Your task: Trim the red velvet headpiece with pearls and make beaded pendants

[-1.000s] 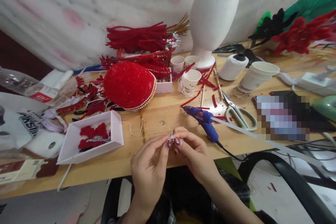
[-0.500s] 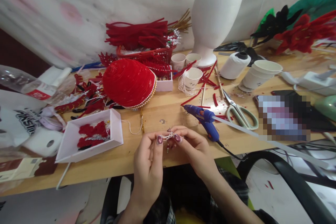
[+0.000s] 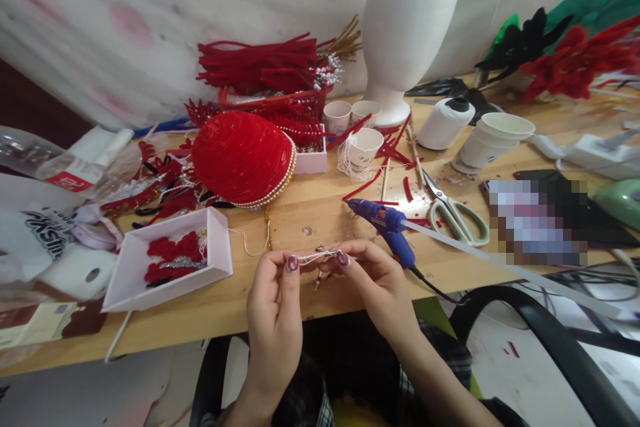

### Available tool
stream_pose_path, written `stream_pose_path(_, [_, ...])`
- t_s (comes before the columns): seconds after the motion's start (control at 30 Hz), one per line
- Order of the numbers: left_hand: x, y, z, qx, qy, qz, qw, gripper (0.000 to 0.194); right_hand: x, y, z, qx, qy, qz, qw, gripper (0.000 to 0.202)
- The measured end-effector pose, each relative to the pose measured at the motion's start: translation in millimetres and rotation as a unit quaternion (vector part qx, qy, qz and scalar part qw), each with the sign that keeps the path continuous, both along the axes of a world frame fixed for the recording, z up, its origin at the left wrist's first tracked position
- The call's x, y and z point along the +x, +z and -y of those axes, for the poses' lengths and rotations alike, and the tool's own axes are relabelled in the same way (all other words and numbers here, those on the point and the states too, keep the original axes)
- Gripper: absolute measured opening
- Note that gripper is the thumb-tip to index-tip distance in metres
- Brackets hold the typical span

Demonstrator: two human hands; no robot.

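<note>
My left hand (image 3: 277,303) pinches one end of a white string (image 3: 316,255) between thumb and forefinger. Opposite it, my right hand (image 3: 370,280) grips the string's other part, thumb on top. The string is stretched taut between them, just above the table's front edge. A small beaded dangle (image 3: 318,280) hangs below the string near my right fingers; its upper attachment is partly hidden. Just right of my hands lies a blue glue gun (image 3: 385,223) with a long glue stick in it. A white box (image 3: 220,247) with red velvety pieces (image 3: 175,257) stands to the left.
Behind my hands sits a red dome-shaped cap (image 3: 243,157) with pearl trim. Scissors (image 3: 456,213), paper cups (image 3: 365,147), a thread spool (image 3: 445,123) and a blurred-out phone (image 3: 530,220) lie to the right. A white foam head (image 3: 410,27) stands at the back.
My hands have moved apart, drawing the white string out longer between them. The beaded dangle shows more clearly below it. The view has shifted slightly.
</note>
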State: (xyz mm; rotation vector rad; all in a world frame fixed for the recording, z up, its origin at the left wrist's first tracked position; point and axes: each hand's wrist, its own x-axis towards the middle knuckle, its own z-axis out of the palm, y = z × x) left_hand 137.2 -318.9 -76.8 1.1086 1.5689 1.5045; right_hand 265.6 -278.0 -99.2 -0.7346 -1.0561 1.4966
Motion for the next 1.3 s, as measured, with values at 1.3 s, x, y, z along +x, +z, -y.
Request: stream_pose_path(1.3, [-3.6,1.2,1.4,-0.004,-0.171,0.233,0.957,0.021,6.9,7.9,0.9,0.001,-0.044,0.069,0.997,0.015])
